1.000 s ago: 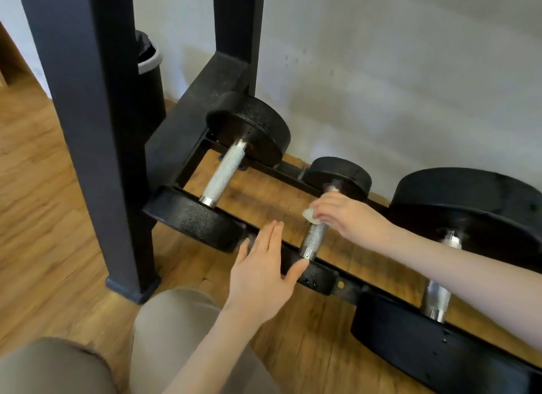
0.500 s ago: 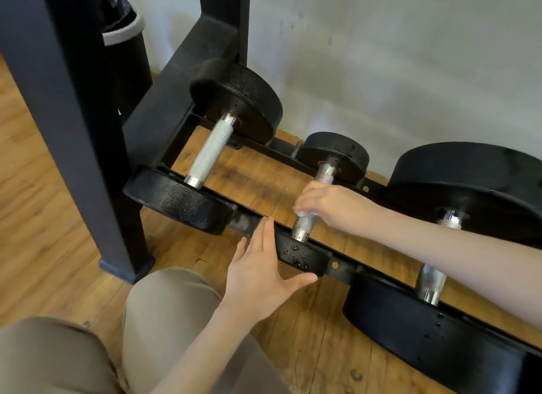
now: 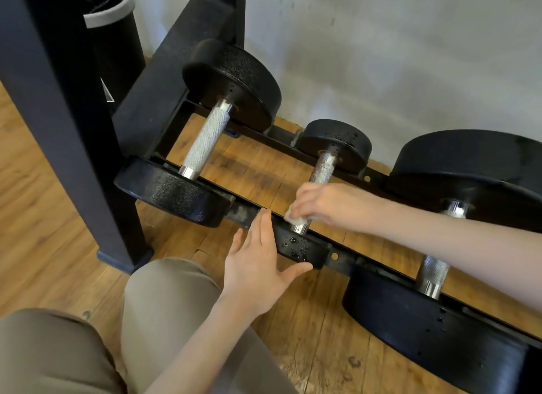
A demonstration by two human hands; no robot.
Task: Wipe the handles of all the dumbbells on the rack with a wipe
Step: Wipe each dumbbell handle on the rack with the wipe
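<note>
The right hand [image 3: 328,201] is covering most of the wipe [image 3: 294,216], and the big dumbbell [image 3: 440,332] is running off the right edge.

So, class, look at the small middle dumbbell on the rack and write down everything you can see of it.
The small dumbbell lies across the rack, between two larger ones. It has two round black, pebbled end weights and a silvery knurled handle. The far weight sits by the wall; the near one, speckled with droplets, rests at the front rail. The right hand grips a white wipe around the handle's near end. The left hand, fingers straight, lies against the near weight.
</note>
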